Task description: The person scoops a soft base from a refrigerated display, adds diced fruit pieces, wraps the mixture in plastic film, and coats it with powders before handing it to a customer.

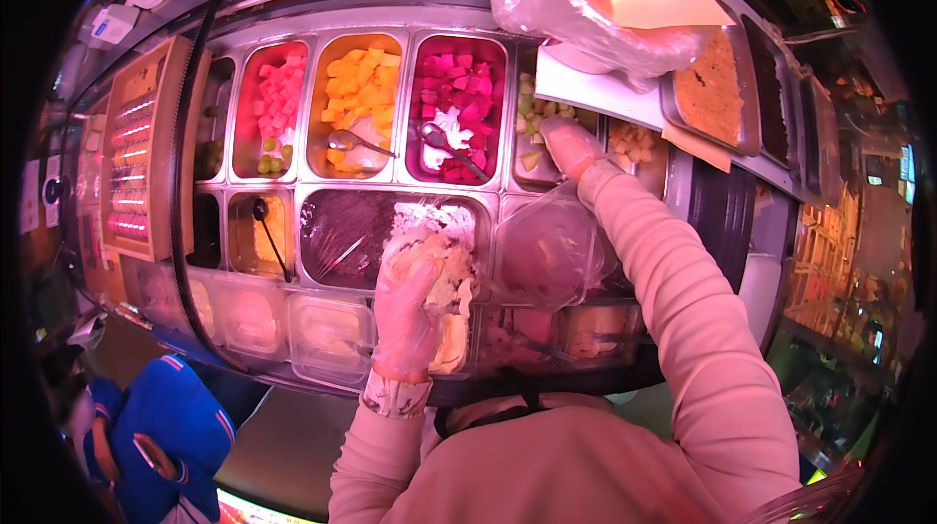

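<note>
My left hand (404, 314), in a thin clear glove, cups a pale, lumpy piece of food (447, 275) whose exact kind I cannot make out. It is held up over the front edge of a metal pan of dark purple paste (342, 231). My right hand (573, 145), also gloved, reaches into a pan of pale green fruit cubes (530, 114). Its fingers are drawn together among the cubes; whatever they grip is hidden. Below my right wrist, a clear plastic lid (547, 241) lies over another pan.
Pans of pink cubes (280, 95), yellow cubes (359, 85) and magenta cubes (468, 85) line the back, spoons in some. Plastic-wrapped packaging (586, 7) and a tray of brown crumbs (711, 90) stand at the far right. A person in blue (176, 426) is at the lower left.
</note>
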`<state>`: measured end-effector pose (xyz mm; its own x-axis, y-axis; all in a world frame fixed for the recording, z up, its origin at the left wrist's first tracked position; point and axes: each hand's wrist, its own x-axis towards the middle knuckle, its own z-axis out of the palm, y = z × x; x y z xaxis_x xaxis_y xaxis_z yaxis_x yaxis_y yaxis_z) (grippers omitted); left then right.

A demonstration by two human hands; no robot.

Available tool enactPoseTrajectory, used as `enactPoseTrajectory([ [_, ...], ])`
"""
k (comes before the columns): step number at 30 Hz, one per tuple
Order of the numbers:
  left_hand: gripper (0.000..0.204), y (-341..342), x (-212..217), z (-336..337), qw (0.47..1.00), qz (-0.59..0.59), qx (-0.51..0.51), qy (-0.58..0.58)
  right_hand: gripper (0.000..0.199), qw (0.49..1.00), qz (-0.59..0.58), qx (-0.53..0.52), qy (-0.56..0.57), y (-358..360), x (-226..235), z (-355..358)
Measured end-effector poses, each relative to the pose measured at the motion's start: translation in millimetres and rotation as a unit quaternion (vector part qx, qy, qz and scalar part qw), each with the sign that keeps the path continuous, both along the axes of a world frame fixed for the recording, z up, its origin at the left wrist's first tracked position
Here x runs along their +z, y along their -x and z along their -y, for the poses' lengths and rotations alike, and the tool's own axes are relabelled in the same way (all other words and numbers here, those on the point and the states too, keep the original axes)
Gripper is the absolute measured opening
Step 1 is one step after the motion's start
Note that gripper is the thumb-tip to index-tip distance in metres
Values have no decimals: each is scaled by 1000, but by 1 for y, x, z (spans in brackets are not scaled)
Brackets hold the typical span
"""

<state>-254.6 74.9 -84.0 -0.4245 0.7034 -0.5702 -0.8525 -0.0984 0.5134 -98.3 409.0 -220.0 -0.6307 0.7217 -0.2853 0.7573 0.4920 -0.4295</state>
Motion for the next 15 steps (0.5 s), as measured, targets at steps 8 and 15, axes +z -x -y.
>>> enactPoseTrajectory([
  [8,48,6,-7,-9,993,96,-16,-73,38,981,126,133,-61,9,28,2],
  [15,48,4,-6,-6,996,94,-6,-4,43,989,109,98,33,13,46,-7],
])
